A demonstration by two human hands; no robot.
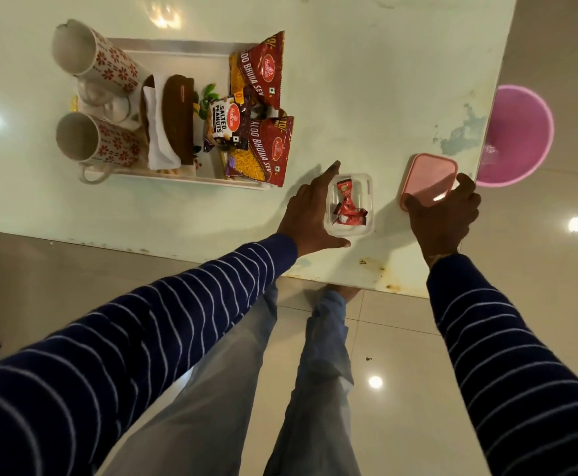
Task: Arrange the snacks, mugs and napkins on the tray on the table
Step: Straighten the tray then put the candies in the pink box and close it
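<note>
A white tray on the table holds two flowered mugs, white napkins in a brown holder, a salted peanuts pack and two red Aloo Bhujia Sev packs. To the tray's right stands a clear plastic box with red wrapped sweets inside. My left hand cups the box's left side, fingers apart. My right hand grips the pink lid, tilted up off the table.
The pale glossy table ends just right of the lid. A pink basin sits on the floor beyond that edge. My legs stand on shiny floor tiles below the near edge.
</note>
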